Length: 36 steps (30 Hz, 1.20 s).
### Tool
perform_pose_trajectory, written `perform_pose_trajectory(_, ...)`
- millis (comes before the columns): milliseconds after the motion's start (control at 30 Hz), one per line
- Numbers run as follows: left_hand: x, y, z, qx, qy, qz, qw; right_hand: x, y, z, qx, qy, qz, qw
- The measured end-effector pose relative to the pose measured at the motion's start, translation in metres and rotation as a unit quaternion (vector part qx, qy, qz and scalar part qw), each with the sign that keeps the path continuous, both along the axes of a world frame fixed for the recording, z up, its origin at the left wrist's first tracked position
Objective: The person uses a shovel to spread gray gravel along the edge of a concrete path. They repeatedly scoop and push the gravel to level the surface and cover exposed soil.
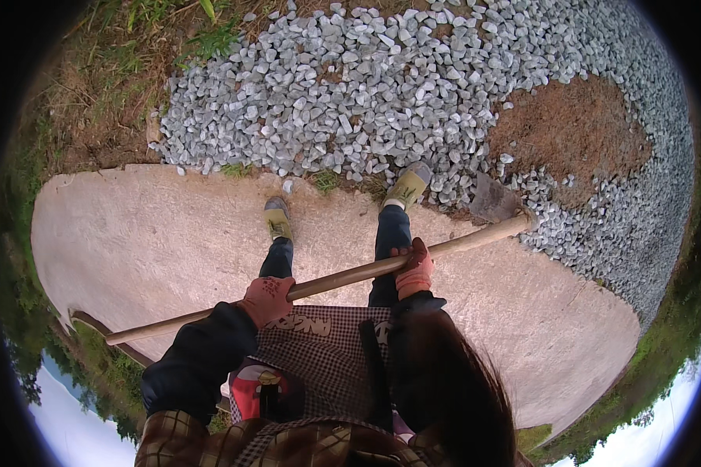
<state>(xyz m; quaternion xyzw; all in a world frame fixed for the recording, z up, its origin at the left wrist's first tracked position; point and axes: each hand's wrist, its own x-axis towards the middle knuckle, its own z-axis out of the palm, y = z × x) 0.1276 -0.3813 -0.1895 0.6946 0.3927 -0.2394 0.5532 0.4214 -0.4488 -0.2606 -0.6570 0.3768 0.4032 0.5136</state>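
Both my gloved hands grip the wooden handle (350, 276) of a hoe, which slants across my body from lower left to upper right. My left hand (267, 299) closes round it towards its free end, and my right hand (415, 265) holds it farther towards the head. The hoe's flat metal blade (493, 198) rests at the border between the concrete and the crushed grey stone (350, 105). Just beyond the blade, a patch of reddish-brown soil (572, 128) shows among the stones. The gloves are pinkish-orange.
My shoes (408, 185) stand apart near the edge of a pale concrete path (169, 233); the right one touches the stones. Dry grass and weeds (105, 87) border the gravel at upper left. More greenery lies beyond the path at lower left and right.
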Motion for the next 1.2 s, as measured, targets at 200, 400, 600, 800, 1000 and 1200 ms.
perform_pose_trajectory(200, 0.135, 0.055, -0.034, 0.089, -0.072, 0.023, 0.993, 0.144, 0.082, 0.001, 0.037, -0.149, 0.000, 0.988)
perform_pose_trajectory(400, 0.295, 0.115, -0.044, 0.055, -0.100, 0.076, 0.991, 0.308, 0.180, 0.006, 0.057, -0.224, 0.120, 0.966)
perform_pose_trajectory(600, 0.314, 0.146, -0.050, 0.071, -0.067, 0.118, 0.988, 0.318, 0.249, -0.027, 0.004, -0.237, 0.175, 0.956)
perform_pose_trajectory(800, 0.243, 0.142, -0.049, 0.096, -0.019, 0.161, 0.982, 0.238, 0.267, -0.040, 0.006, -0.203, 0.180, 0.962)
perform_pose_trajectory(1000, 0.189, 0.094, -0.029, 0.080, 0.024, 0.214, 0.973, 0.169, 0.244, -0.039, 0.051, -0.185, 0.229, 0.954)
perform_pose_trajectory(1200, 0.144, 0.036, -0.009, 0.014, 0.030, 0.279, 0.960, 0.105, 0.215, -0.041, 0.025, -0.164, 0.297, 0.940)
